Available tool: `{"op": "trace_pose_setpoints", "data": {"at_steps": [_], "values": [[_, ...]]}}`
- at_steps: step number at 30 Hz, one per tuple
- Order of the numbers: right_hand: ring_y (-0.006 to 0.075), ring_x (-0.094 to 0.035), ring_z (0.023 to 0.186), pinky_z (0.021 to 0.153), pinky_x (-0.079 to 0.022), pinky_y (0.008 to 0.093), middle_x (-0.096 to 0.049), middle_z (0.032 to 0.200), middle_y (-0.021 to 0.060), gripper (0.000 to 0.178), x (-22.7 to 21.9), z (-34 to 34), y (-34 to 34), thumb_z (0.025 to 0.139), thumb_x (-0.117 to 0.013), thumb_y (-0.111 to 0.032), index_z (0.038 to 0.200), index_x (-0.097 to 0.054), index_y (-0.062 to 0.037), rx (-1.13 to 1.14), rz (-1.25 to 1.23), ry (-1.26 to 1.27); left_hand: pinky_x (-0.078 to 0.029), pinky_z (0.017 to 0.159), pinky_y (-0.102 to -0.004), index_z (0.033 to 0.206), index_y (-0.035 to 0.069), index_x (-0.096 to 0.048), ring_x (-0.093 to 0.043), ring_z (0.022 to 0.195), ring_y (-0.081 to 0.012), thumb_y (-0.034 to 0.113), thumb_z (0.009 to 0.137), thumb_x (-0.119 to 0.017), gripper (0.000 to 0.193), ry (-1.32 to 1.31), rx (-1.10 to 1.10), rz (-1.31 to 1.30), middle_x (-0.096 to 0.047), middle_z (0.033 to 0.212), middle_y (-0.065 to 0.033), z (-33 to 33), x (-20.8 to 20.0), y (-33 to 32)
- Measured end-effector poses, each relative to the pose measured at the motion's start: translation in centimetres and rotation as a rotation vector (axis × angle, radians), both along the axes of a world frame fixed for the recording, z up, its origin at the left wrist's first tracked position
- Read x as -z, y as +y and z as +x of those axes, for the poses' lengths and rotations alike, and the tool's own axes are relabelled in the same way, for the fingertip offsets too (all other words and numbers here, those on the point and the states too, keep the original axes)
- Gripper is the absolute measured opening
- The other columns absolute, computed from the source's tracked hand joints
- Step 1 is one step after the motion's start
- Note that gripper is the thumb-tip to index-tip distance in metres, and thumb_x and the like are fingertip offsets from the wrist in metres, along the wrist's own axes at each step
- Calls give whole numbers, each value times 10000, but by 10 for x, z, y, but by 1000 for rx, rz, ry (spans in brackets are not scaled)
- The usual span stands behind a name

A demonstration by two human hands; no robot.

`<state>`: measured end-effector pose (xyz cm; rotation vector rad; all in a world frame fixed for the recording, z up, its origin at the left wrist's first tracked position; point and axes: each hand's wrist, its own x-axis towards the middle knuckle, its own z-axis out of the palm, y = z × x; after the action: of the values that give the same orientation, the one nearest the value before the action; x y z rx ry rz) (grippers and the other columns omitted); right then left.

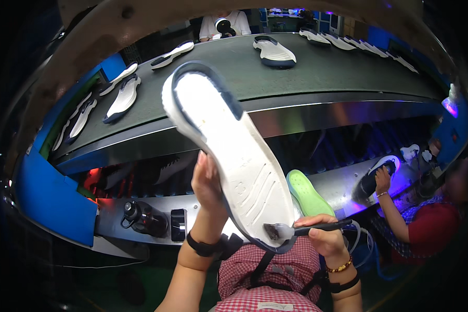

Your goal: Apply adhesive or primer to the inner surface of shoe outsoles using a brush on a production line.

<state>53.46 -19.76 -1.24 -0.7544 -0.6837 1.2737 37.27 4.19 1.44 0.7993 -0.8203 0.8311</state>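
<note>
A white shoe sole with a dark navy rim is held up in front of me, its heel end far and its toe end near. My left hand grips its left edge at the middle. In my right hand is a brush with a black handle, closed between thumb and fingers. The dark bristles touch the inner face of the sole near the toe. Just beyond my right hand lies a green sole-shaped piece, partly hidden by the raised sole.
Several white and navy soles lie on the dark green conveyor belt ahead. A black bottle and a black tray stand on the metal ledge at left. To the right, a co-worker's hand holds a dark shoe. Another person sits beyond the belt.
</note>
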Motion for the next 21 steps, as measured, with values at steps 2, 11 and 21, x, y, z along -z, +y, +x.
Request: {"op": "trace_pose_setpoints", "data": {"at_steps": [2, 11, 21], "values": [[305, -580, 992, 907, -460, 398, -585, 1038, 241, 193, 1, -7, -1, 773, -557, 61, 964, -588, 73, 22, 55, 360, -290, 1038, -374, 1392, 13, -166, -362, 1250, -253, 691, 826, -245, 888, 636, -473, -348, -314, 1387, -140, 8, -26, -67], [235, -615, 893, 827, -489, 344, -631, 979, 186, 223, -8, -42, -5, 757, -612, 39, 979, -613, 29, 34, -147, -250, -439, 917, -418, 1312, -9, -348, -503, 1109, -326, 569, 771, -437, 797, 660, -151, -605, -444, 1284, -204, -7, 61, -99], [166, -624, 850, 765, -496, 248, -652, 925, 129, 244, -20, -18, 20, 755, -660, 6, 997, -634, 11, -124, 6, -501, -391, 958, -471, 1340, 6, -303, -466, 1132, -373, 598, 742, -461, 856, 719, 26, -689, -396, 1306, -235, 1, 62, -92]]}}
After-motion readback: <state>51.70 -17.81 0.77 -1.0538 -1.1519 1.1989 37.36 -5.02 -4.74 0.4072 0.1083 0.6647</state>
